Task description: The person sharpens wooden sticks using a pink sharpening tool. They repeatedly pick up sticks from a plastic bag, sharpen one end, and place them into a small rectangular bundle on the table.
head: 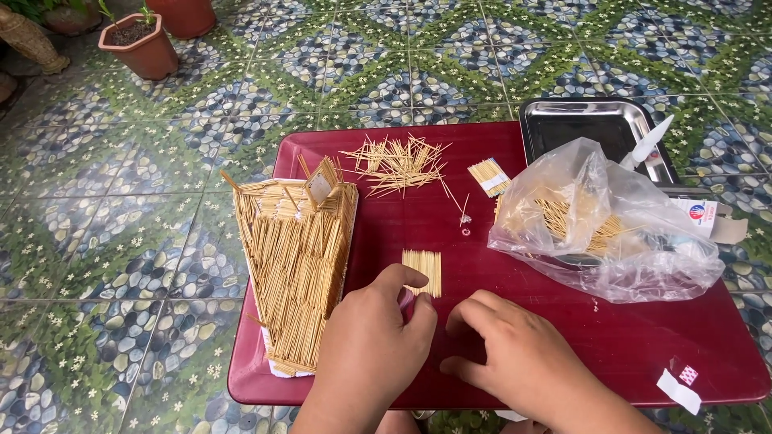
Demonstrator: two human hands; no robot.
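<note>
Both hands low over the near edge of a dark red counter point(563, 337), a small low one standing on a tiled floor point(121, 241) patterned with pebbles and white flowers. Left hand point(370, 341) curled, thumb and forefinger reaching up to touch the lower edge of a small flat mat of toothpicks point(423, 271) laid side by side — whether the fingers actually pinch it or only rest against it, cannot tell. Right hand point(515, 354) lies palm down just beside the left, fingers bent and pressed to the counter surface, closed on nothing visible. The two hands near each other, not touching. To the left of the mat stands a toothpick model roof point(297, 265), sloped, with a little chimney-like frame at its ridge; it rests on a white base at the counter's left side. Farther back, a loose scatter of toothpicks point(396, 165), and right of it a second small toothpick mat point(489, 177). On the right side a clear plastic bag point(611, 233) slumps, holding a large bundle of toothpicks. Behind the bag a steel tray point(579, 124), with a white glue bottle point(648, 145) leaning at its rim. A scrap of white paper point(678, 390) at the near right corner. Terracotta pot point(138, 47) on the floor — far left, well apart.
</note>
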